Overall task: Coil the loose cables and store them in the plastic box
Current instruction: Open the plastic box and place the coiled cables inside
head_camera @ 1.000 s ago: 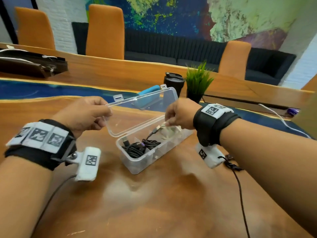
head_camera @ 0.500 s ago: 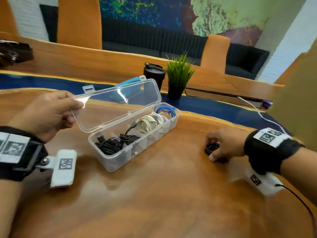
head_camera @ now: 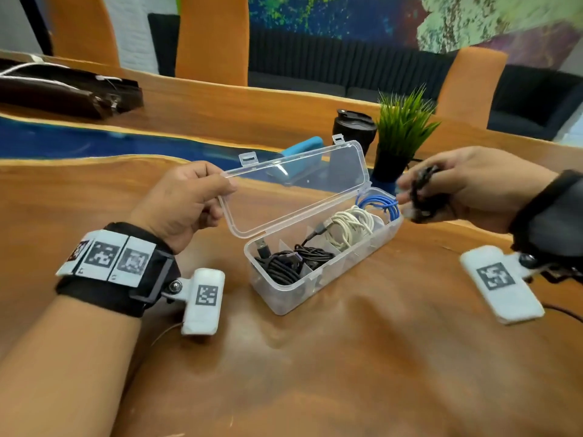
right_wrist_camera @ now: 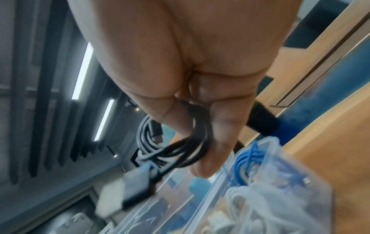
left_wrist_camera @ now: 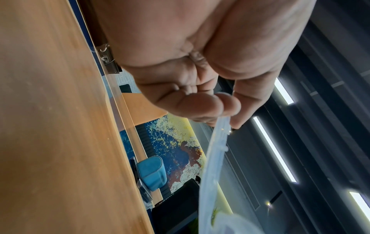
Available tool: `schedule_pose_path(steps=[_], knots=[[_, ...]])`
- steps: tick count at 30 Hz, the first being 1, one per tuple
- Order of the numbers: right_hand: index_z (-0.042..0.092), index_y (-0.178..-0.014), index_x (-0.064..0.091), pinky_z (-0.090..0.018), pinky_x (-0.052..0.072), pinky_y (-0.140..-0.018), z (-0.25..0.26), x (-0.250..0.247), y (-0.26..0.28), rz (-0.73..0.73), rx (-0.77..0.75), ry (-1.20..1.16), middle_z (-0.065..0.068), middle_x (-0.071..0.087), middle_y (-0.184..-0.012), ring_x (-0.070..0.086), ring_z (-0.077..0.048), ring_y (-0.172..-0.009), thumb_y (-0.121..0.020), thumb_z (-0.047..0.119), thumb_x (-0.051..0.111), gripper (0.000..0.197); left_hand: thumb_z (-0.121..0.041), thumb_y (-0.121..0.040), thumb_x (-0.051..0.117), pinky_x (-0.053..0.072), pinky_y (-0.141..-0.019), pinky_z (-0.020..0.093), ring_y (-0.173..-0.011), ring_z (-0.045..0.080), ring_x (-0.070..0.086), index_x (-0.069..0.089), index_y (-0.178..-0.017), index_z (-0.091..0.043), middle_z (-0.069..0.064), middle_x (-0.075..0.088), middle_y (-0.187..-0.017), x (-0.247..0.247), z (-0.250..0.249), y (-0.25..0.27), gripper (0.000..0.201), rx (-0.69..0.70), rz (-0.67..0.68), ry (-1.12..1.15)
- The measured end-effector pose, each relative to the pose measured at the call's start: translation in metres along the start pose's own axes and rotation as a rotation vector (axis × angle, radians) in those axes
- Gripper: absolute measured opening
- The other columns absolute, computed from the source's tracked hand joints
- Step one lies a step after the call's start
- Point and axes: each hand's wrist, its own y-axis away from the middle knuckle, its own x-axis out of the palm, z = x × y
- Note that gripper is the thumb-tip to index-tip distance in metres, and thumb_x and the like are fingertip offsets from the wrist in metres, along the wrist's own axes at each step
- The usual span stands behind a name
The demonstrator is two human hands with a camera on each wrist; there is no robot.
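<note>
The left hand [head_camera: 186, 200] pinches the front edge of the clear lid [head_camera: 293, 187] between thumb and curled fingers [left_wrist_camera: 204, 106], holding the plastic box [head_camera: 328, 269] open on the tabletop [head_camera: 315, 373]. The right hand [head_camera: 467, 187] hovers just beside the box's far end, its fingers [right_wrist_camera: 218, 142] curled round a coiled black cable [right_wrist_camera: 192, 145] whose plug end dangles loose below the loops.

Inside the box, a black cable bundle [head_camera: 290, 263] fills the near compartment, a white cable coil [head_camera: 350, 227] lies past the middle, and a blue cable [head_camera: 378, 205] sits at the far end. A compartment between the black and white bundles looks the freest, though its floor is hard to read.

To do this well, keep the lid held fully back, lower the coil flat into that gap, and tuck the dangling plug inside the loops before letting go, so nothing springs over the rim and blocks the lid.
</note>
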Motion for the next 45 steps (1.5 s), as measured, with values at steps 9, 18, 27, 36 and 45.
schedule_pose_path(steps=[9, 18, 27, 36, 45], knots=[[0.013, -0.087, 0.072, -0.027, 0.047, -0.049, 0.026, 0.062, -0.036, 0.095, 0.002, 0.775, -0.01, 0.066, -0.076, 0.054, -0.019, -0.06, -0.083, 0.021, 0.074, 0.009, -0.007, -0.09, 0.064, 0.038, -0.039, 0.017, -0.038, 0.006, 0.045, 0.057, -0.077, -0.015, -0.002, 0.057, -0.056, 0.002, 0.001, 0.001, 0.016, 0.027, -0.007, 0.01], [0.013, -0.094, 0.064, -0.03, 0.057, -0.051, 0.038, 0.053, -0.031, -0.071, -0.068, 0.536, -0.013, 0.069, -0.077, 0.067, -0.02, -0.056, -0.094, 0.02, 0.064, 0.007, -0.008, -0.089, 0.066, 0.04, -0.04, 0.019, -0.04, 0.009, 0.046, 0.056, -0.075, -0.016, 0.0, 0.055, -0.057, 0.002, -0.001, 0.002, 0.018, 0.072, -0.005, -0.019], [0.011, -0.085, 0.073, -0.026, 0.045, -0.055, 0.014, 0.068, -0.018, -0.123, -0.288, 0.88, 0.005, 0.062, -0.067, 0.057, -0.01, -0.062, -0.094, 0.023, 0.061, 0.019, -0.012, -0.09, 0.065, 0.039, -0.041, 0.019, -0.04, 0.008, 0.045, 0.058, -0.078, -0.017, 0.002, 0.053, -0.062, 0.003, 0.004, -0.001, 0.014, 0.044, 0.001, 0.016], [0.006, -0.079, 0.065, -0.04, 0.062, -0.061, 0.013, 0.049, -0.014, -0.34, -0.243, 0.456, -0.009, 0.069, -0.064, 0.071, -0.024, -0.06, -0.094, 0.015, 0.055, 0.02, -0.013, -0.09, 0.065, 0.038, -0.043, 0.02, -0.041, 0.008, 0.044, 0.059, -0.08, -0.017, 0.008, 0.05, -0.067, 0.003, 0.005, -0.003, 0.013, 0.03, 0.01, 0.023], [0.02, -0.08, 0.064, -0.033, 0.054, -0.068, -0.005, 0.073, -0.011, -0.118, -0.375, 0.87, 0.004, 0.065, -0.076, 0.062, -0.016, -0.077, -0.085, 0.024, 0.068, 0.007, -0.014, -0.09, 0.065, 0.041, -0.044, 0.021, -0.042, 0.009, 0.045, 0.06, -0.079, -0.017, 0.006, 0.051, -0.066, 0.001, 0.005, -0.003, 0.013, 0.037, 0.024, 0.005]])
